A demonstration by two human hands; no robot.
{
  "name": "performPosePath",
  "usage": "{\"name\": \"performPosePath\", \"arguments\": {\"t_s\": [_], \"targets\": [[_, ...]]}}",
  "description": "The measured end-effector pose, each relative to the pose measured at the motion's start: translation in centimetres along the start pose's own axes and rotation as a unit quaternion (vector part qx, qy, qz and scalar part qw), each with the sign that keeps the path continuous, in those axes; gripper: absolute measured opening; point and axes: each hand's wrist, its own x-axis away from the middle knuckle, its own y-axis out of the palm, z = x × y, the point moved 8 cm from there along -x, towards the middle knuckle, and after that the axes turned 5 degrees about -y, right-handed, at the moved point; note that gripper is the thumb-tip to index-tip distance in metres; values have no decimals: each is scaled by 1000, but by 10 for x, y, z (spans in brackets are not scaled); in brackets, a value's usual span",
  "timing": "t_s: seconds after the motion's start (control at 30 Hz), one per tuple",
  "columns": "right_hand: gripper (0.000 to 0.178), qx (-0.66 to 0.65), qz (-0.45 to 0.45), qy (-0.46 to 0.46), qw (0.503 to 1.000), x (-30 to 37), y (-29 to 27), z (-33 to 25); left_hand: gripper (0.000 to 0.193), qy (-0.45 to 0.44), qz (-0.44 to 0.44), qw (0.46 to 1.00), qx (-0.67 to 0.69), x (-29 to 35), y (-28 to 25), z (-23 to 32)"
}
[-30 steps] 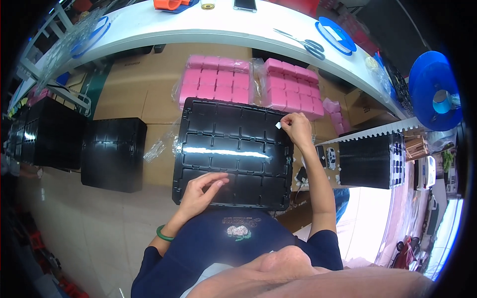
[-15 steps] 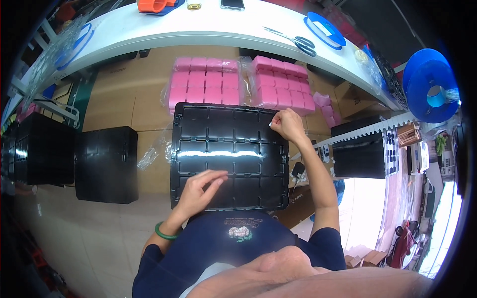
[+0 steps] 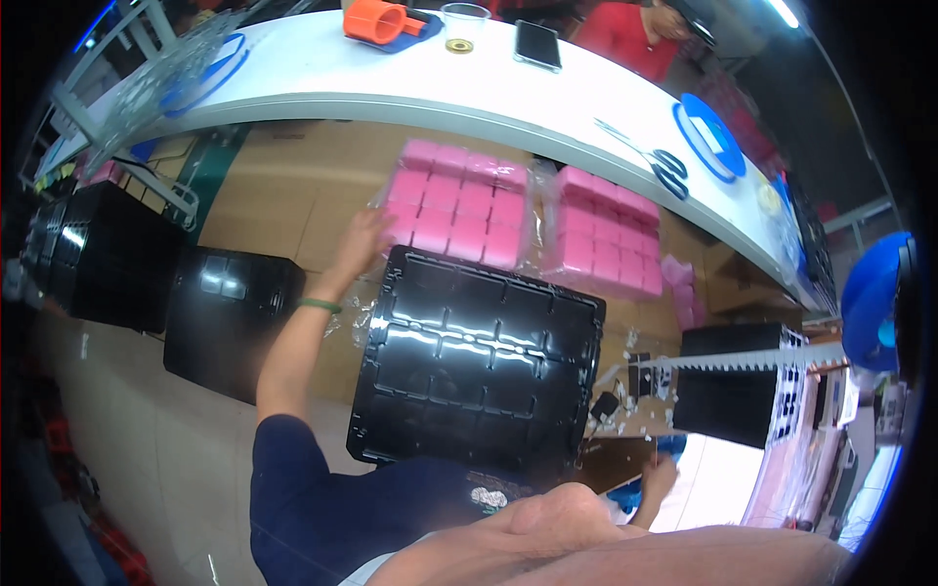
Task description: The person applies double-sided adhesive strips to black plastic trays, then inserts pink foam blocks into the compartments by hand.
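A black plastic tray [image 3: 469, 366] with a ribbed grid lies in front of my body. My left hand [image 3: 363, 240] reaches past its far left corner, fingers stretched out and somewhat blurred, beside pink foam blocks [image 3: 459, 205] in clear film. Whether the fingertips touch the blocks, I cannot tell. Lower right, away from the tray, my right hand [image 3: 660, 479] hangs with curled fingers; anything inside them is hidden. A second bundle of pink blocks [image 3: 608, 234] sits to the right of the first.
Stacked black trays stand at the left [image 3: 230, 317] and right [image 3: 733, 386]. A toothed white strip [image 3: 752, 360] runs to a blue reel [image 3: 876, 305]. Beyond, a white shelf [image 3: 332, 73] carries scissors [image 3: 650, 161], a phone [image 3: 537, 46] and an orange tape dispenser [image 3: 376, 21]. Another person [image 3: 630, 39] is behind it.
My left hand has gone from above the tray to the pink blocks. My right hand has left the tray's far right corner and dropped to the lower right. The view has shifted.
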Motion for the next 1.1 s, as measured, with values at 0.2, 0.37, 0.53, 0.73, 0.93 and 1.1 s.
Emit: {"name": "performPosePath", "arguments": {"t_s": [0.2,0.37,0.53,0.73,0.93,1.1], "targets": [[16,-269,-94,137,949,71,44,10,45,195,-97,974,-68,-5,91,9],[16,-259,-72,53,962,37,31,-43,29,115,-165,980,-7,-33,76,15],[15,-262,-54,-28,963,-16,-23,-113,26,101,-217,971,17,-62,69,32],[13,-349,-30,-125,928,-66,-58,-191,19,15,-319,937,144,-84,93,5],[14,-420,-129,-192,877,-90,-72,-258,22,-36,-330,914,234,-88,106,-11],[20,-534,-126,-229,804,-136,-63,-306,24,-135,-54,956,257,-121,36,32]]}}
